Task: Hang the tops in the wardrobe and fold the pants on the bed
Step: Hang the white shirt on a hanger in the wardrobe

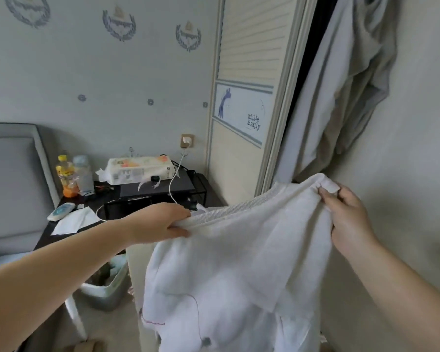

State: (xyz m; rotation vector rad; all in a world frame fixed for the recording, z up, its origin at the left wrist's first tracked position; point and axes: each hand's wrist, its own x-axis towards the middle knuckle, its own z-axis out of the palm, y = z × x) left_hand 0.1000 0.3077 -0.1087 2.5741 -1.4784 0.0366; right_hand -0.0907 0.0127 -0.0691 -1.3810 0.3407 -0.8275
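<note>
Held up close to the camera, a white top (pixel 239 262) hangs spread between both hands: the left hand (pixel 160 222) pinches one shoulder beside the ribbed collar, the right hand (pixel 346 214) grips the other, likely so the neck opening shows ready for a hanger. It hangs just before the wardrobe (pixel 249 97), whose door stands open on garments (pixel 341 92) already hung. No hanger is visible.

A white top (pixel 239 262) with a ribbed neckline hangs stretched at lower centre of the frame; grey and pale clothes (pixel 341 85) hang in the wardrobe (pixel 252 72) at upper right.
</note>
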